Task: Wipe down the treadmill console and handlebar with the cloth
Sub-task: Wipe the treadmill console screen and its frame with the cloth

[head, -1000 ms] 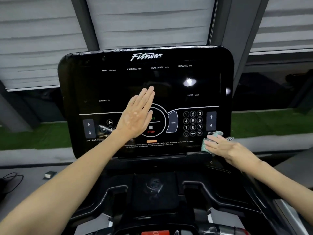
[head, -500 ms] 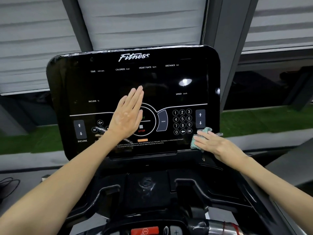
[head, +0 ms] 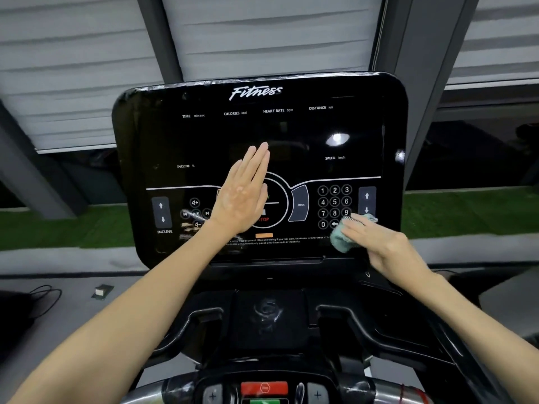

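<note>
The black treadmill console point(head: 204, 135), marked "Fitness", stands upright in front of me. My left hand point(head: 245, 193) lies flat on its middle, fingers straight and together, covering part of the round start/stop dial. My right hand point(head: 379, 243) presses a crumpled pale green cloth point(head: 339, 242) against the console's lower right, over the bottom right corner of the number keypad, with fingers stretched across the cloth. The handlebar point(head: 390, 387) runs along the bottom edge, silver with a red stop button point(head: 264, 387) at its middle.
Below the console sits a black tray with two cup recesses point(head: 201, 325). Window blinds and grey pillars fill the background, with green turf beyond. A cable point(head: 43, 298) and a small box point(head: 102, 291) lie on the grey ledge at left.
My right hand has slid the cloth left along the console's lower right, from under the speed arrows onto the keypad corner. My left hand stays flat on the dial.
</note>
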`<state>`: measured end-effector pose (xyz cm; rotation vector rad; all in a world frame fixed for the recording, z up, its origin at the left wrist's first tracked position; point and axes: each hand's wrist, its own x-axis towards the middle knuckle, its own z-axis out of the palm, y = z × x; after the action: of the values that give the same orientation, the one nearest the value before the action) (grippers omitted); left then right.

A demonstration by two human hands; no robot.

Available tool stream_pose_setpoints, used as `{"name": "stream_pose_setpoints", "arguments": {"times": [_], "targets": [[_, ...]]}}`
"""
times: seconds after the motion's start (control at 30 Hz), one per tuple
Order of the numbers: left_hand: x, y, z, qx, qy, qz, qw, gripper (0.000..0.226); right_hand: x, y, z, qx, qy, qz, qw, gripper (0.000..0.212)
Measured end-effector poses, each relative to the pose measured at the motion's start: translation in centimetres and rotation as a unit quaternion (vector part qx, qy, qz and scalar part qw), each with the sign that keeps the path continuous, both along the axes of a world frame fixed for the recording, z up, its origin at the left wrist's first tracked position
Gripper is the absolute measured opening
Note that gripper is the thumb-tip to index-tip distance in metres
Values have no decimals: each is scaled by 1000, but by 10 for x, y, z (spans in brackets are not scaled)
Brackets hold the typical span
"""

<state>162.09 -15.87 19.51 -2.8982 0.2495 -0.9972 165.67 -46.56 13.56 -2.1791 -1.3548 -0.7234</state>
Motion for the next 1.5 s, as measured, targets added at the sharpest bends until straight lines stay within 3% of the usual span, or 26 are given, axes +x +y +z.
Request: {"name": "stream_pose_setpoints", "arguments": {"times": [0.07,0.13,0.23,0.3,0.43,0.57,0.7,0.77,0.83,0.97,1.07,1.13,1.2,1.27,1.4,1.47,1.5], "targets": [[-4,-4,6,-16,-6,-13,1000,56,-11,23,14,123,54,30,991,42],[-11,-11,7,-63,-21,-47,997,52,-18,41,25,231,168,1,958,40],[-32,-34,5,-259,41,-115,958,43,-25,58,35,354,377,-22,856,38],[-46,-51,2,-357,113,-130,918,44,-30,67,41,401,445,0,800,35],[-64,-67,-2,-467,194,-120,855,58,-48,81,48,422,558,49,713,29],[-79,-66,-6,-533,159,-97,825,41,-61,88,47,402,610,61,680,30],[-93,-66,-18,-594,89,-19,799,18,-79,103,38,397,617,27,679,25],[-100,-67,-29,-581,74,21,810,13,-90,115,32,384,624,12,680,20],[-109,-67,-40,-554,47,46,830,11,-101,126,27,369,652,12,662,19],[-136,-65,-50,-549,58,20,834,10,-118,136,21,333,694,20,638,29],[-153,-64,-60,-519,117,-12,846,26,-133,141,21,331,724,66,601,36],[-157,-60,-65,-546,124,1,828,35,-140,144,18,323,742,89,581,40],[-159,-49,-68,-595,82,28,799,20,-143,145,14,295,748,87,588,50],[-159,-31,-68,-589,59,66,803,10,-143,146,12,257,727,62,634,43],[-163,18,-57,-582,4,113,805,31,-133,144,15,267,675,-20,688,28],[-165,47,-51,-542,-28,131,829,37,-123,138,17,265,620,-63,735,24],[-166,61,-51,-481,-43,138,864,38,-116,133,18,263,581,-89,765,24]]}}
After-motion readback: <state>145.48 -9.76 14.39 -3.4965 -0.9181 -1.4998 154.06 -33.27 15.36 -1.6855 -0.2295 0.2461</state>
